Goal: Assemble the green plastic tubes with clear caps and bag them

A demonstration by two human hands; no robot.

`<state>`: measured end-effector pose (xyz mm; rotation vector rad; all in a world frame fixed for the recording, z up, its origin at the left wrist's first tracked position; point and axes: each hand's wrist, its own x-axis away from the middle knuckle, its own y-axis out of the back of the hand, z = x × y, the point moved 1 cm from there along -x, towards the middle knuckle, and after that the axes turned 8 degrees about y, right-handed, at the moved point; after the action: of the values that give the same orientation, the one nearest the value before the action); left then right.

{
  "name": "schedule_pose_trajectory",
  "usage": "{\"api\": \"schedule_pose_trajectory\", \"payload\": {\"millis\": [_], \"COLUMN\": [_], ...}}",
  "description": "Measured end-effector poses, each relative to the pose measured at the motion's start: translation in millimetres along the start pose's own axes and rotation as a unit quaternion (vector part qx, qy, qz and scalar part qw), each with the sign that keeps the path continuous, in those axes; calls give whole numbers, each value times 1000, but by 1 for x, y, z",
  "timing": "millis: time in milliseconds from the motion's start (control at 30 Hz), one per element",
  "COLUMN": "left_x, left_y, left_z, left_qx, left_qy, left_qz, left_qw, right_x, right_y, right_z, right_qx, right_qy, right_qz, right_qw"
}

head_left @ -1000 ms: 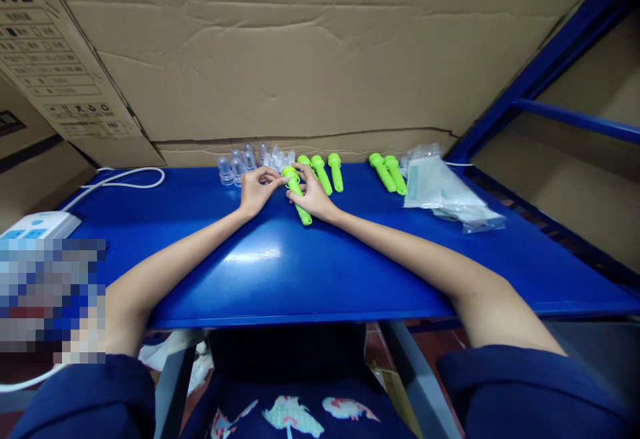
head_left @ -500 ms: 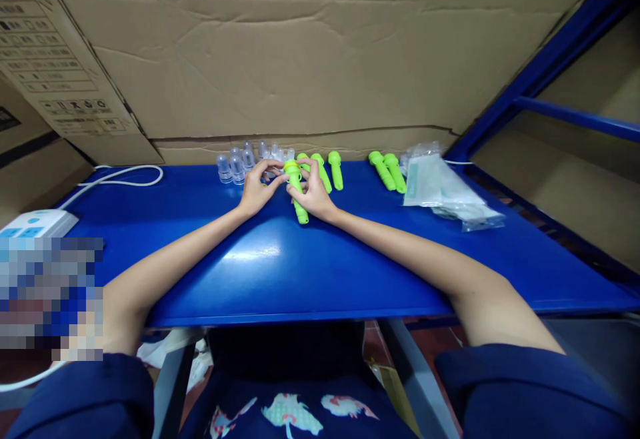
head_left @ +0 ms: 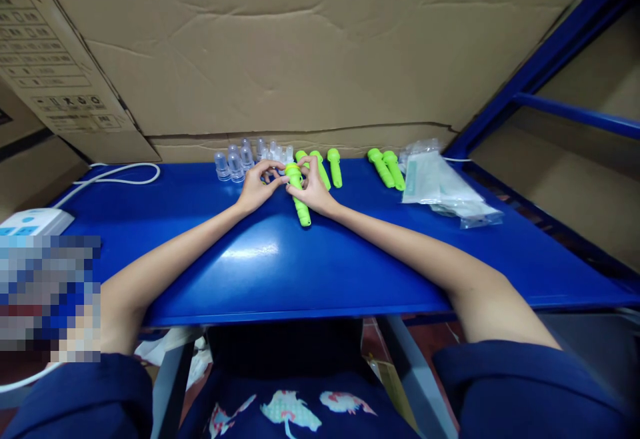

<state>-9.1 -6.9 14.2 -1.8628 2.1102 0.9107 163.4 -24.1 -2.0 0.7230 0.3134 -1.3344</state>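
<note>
A bright green torch-shaped plastic piece [head_left: 300, 201] stands tilted on the blue table [head_left: 280, 265], its wide head up. My right hand [head_left: 314, 189] wraps round its upper body. My left hand [head_left: 257, 184] pinches at the head of the same piece from the left, fingertips touching it. Several clear plastic caps [head_left: 235, 161] stand just behind my left hand. More green pieces [head_left: 334, 166] lie behind my right hand, and a pair of green pieces [head_left: 387, 168] lies farther right.
Clear plastic bags [head_left: 440, 189] lie at the right of the table. A white power strip [head_left: 31, 220] and its cable [head_left: 120, 173] sit at the left. Cardboard boxes [head_left: 300, 59] wall off the back. A blue rack frame [head_left: 550, 65] rises at the right.
Both hands stay on the green piece; its lower end has shifted slightly on the table and my fingers have moved a little round its head.
</note>
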Motion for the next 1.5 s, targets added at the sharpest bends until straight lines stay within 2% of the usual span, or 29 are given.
{"api": "schedule_pose_trajectory", "payload": {"millis": [367, 467, 1033, 1233, 1400, 1500], "left_x": [0, -1, 1, -1, 1, 2], "left_y": [0, 0, -1, -1, -1, -2], "left_z": [-2, 0, -2, 0, -3, -4], "left_qx": [3, 3, -14, -3, -51, -55], "left_qy": [15, 16, 1, 12, -18, -36], "left_qz": [39, 40, 15, 33, 68, 56], "left_qw": [999, 999, 1000, 999, 996, 996], "right_x": [-1, -1, 1, 1, 0, -1], "right_y": [2, 1, -1, 0, -1, -1], "right_z": [-12, -12, -3, -4, -7, -5], "right_qx": [30, 51, 19, 14, 28, 35], "right_qy": [-2, -5, -7, -10, -3, 2], "right_qz": [16, 5, -1, 9, 0, -13], "right_qw": [999, 999, 1000, 1000, 1000, 999]}}
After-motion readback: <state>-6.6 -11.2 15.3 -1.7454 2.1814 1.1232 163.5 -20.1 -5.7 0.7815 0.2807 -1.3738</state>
